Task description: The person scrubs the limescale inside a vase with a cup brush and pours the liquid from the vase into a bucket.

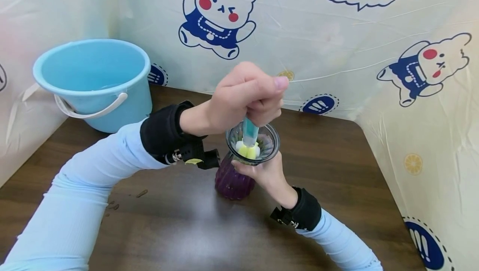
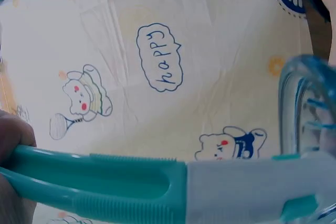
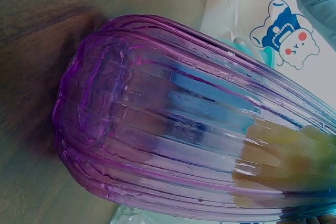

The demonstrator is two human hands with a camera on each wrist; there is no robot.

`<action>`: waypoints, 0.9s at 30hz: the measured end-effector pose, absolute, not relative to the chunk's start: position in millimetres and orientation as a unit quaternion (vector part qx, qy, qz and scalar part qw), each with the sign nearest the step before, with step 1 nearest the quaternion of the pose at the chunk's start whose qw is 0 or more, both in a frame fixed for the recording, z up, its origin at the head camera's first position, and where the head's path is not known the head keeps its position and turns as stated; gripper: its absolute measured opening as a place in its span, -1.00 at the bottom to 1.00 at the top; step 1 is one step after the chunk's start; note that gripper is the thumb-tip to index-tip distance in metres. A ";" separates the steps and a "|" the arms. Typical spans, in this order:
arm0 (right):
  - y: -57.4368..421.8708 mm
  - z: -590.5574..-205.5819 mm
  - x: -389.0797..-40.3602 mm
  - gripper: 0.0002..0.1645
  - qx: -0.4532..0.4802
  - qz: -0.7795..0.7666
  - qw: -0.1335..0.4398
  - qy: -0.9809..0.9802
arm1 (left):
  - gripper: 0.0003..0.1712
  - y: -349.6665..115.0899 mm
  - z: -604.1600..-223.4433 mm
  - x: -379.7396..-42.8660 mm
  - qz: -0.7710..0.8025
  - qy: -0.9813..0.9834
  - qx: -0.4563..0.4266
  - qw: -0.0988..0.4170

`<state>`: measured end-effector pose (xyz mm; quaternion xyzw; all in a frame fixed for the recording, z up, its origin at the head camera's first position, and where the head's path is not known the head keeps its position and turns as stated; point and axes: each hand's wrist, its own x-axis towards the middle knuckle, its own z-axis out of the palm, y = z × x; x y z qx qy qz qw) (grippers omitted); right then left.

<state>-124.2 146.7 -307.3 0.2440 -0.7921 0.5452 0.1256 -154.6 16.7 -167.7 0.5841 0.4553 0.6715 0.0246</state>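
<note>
A ribbed glass vase point(image 1: 233, 181), purple at the base and bluish toward the neck, leans over the table with its mouth facing up. My right hand point(image 1: 270, 175) grips it just below the rim. Above the mouth, my left hand point(image 1: 243, 98) is curled around the teal and white handle point(image 2: 105, 184) of a sponge brush. The yellow and white sponge head point(image 1: 248, 150) sits inside the vase mouth. In the right wrist view, the vase body point(image 3: 142, 124) fills most of the picture, with a yellowish shape showing through its wall near the neck.
A light blue bucket point(image 1: 138, 100) with a white handle stands at the back left of the brown wooden table point(image 1: 179, 229). Small brown bits point(image 1: 142, 193) lie on the left of the tabletop. A printed plastic sheet point(image 1: 299, 38) hangs behind and at the sides.
</note>
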 end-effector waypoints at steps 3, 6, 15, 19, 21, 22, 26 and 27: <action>146.0 -307.6 -123.7 -0.21 0.244 0.533 0.139 -0.798 | -0.57 13.0 -173.3 -158.7 0.695 0.448 0.562 0.022; 145.2 -307.8 -123.8 -0.24 0.251 0.523 0.154 -0.800 | -0.56 9.4 -185.0 -162.2 0.717 0.444 0.537 0.022; 146.0 -308.4 -123.8 -0.29 0.267 0.516 0.164 -0.797 | -0.55 13.4 -226.4 -167.1 0.740 0.443 0.504 0.048; 146.4 -308.4 -123.5 -0.27 0.255 0.516 0.149 -0.804 | -0.54 18.5 -236.7 -169.3 0.729 0.464 0.496 0.084; 146.8 -308.3 -122.9 -0.29 0.244 0.517 0.141 -0.808 | -0.53 21.0 -237.8 -170.1 0.723 0.471 0.493 0.110; 147.0 -308.1 -122.6 -0.29 0.241 0.521 0.137 -0.808 | -0.52 22.0 -237.8 -170.6 0.719 0.475 0.493 0.122; 147.8 -307.7 -122.2 -0.32 0.232 0.528 0.124 -0.808 | -0.52 25.1 -236.2 -172.3 0.709 0.482 0.492 0.152; 148.4 -307.6 -122.1 -0.32 0.232 0.528 0.123 -0.807 | -0.52 25.8 -235.5 -172.0 0.710 0.483 0.491 0.152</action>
